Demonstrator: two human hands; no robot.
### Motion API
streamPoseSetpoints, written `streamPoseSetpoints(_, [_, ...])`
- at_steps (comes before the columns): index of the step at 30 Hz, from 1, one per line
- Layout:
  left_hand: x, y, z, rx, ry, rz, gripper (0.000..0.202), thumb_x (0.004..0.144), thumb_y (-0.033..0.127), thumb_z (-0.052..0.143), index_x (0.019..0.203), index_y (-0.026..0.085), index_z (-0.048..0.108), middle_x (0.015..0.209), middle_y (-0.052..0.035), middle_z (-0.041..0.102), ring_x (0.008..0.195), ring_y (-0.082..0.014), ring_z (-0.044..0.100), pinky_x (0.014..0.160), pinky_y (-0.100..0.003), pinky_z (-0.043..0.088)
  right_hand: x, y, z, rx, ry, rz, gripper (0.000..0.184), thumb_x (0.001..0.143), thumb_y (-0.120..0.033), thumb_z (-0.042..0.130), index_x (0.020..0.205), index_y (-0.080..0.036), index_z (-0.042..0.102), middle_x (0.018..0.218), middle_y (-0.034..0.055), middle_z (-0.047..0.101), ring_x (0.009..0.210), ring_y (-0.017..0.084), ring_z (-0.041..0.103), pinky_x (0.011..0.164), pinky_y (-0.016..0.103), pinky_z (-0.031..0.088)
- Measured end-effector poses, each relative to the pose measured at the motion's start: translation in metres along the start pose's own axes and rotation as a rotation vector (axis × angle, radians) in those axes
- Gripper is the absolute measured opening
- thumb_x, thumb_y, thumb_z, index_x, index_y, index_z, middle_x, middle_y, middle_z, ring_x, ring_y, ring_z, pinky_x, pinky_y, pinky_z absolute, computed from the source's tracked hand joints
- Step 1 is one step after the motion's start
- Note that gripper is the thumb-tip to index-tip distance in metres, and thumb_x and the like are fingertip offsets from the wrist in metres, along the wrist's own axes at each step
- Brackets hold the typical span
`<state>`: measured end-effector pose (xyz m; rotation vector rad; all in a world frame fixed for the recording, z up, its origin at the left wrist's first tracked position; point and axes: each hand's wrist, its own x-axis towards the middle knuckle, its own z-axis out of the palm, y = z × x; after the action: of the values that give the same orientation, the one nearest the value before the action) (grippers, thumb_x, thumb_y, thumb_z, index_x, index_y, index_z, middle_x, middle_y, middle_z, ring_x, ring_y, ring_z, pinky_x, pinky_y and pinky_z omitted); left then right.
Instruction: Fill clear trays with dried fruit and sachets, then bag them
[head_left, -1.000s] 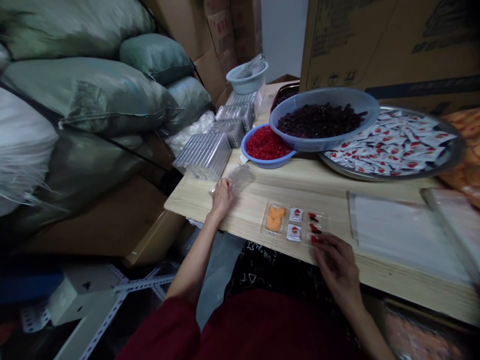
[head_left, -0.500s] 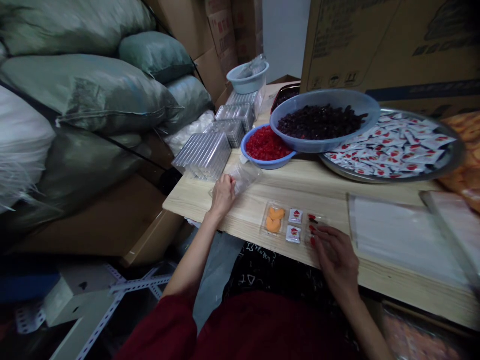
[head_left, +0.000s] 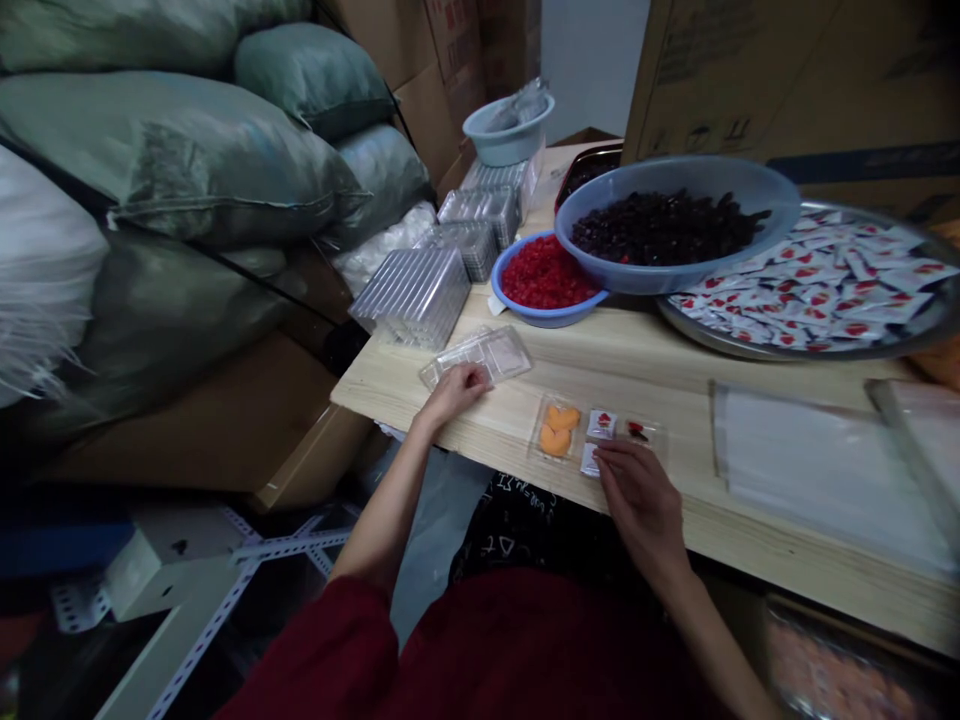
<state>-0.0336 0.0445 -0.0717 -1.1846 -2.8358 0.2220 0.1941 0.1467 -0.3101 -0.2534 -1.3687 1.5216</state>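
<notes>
My left hand (head_left: 455, 392) is at the table's front left, fingers curled at the near edge of an empty clear plastic tray (head_left: 506, 352). Part of another clear tray shows beneath it. To the right lies a filled clear tray (head_left: 534, 440) with orange crescent-shaped pieces (head_left: 557, 430), two white sachets with red print (head_left: 601, 423), and some red and dark pieces (head_left: 637, 430). My right hand (head_left: 641, 500) reaches over this tray, thumb and fingertips pinched at the nearer sachet (head_left: 589, 460). It hides part of the right compartment.
Behind stand a blue bowl of red bits (head_left: 544, 280), a larger bowl of dark strips (head_left: 675, 225) and a metal tray of sachets (head_left: 840, 290). Stacked clear trays (head_left: 412, 290) are at the left. Plastic sheets (head_left: 817, 470) lie right. Sacks (head_left: 180, 170) rise beyond the left edge.
The clear tray under my left hand has come down flatter on the table. My right hand has shifted left, from the red and dark pieces to the nearer sachet. The view has turned slightly.
</notes>
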Motion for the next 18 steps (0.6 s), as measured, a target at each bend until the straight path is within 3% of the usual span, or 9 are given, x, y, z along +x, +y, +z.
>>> streamPoseSetpoints(3, [0.003,-0.004,0.004,-0.073,0.077,-0.126,0.022,0.087,0.037,0.066,0.078,0.017,0.063,0.071,0.0012,0.061,0.068,-0.0143,0.053,0.064,-0.026,0.036,-0.007,0.002,-0.005,-0.01,-0.001,0.037,0.016,0.095,-0.023,0.062,0.109,-0.024,0.071,0.113,0.0083,0.067,0.11,0.023,0.064,0.1,0.048,0.052])
streamPoseSetpoints(6, [0.007,-0.003,0.007,-0.072,0.117,-0.157,0.024,0.087,0.037,0.064,0.074,0.017,0.064,0.068,0.0012,0.061,0.066,-0.0135,0.052,0.064,-0.026,0.035,-0.011,0.002,-0.009,-0.017,-0.016,0.058,0.017,0.096,-0.024,0.061,0.11,-0.024,0.07,0.113,0.0077,0.068,0.111,0.023,0.064,0.102,0.048,0.051])
streamPoseSetpoints(15, [0.025,-0.02,0.019,-0.049,0.053,-0.201,0.029,0.09,0.038,0.056,0.077,0.015,0.068,0.068,0.0005,0.063,0.066,-0.0133,0.055,0.061,-0.023,0.039,-0.012,0.006,-0.015,-0.036,-0.006,0.07,0.018,0.095,-0.025,0.062,0.111,-0.022,0.07,0.11,0.0081,0.07,0.111,0.025,0.065,0.1,0.049,0.053])
streamPoseSetpoints(18, [0.026,-0.018,0.018,0.013,0.033,-0.209,0.029,0.091,0.035,0.055,0.077,0.015,0.068,0.07,-0.0007,0.065,0.068,-0.0147,0.058,0.062,-0.024,0.041,-0.012,0.006,-0.015,-0.024,-0.002,0.071,0.018,0.095,-0.024,0.063,0.111,-0.022,0.07,0.109,0.0079,0.07,0.111,0.026,0.065,0.101,0.049,0.053])
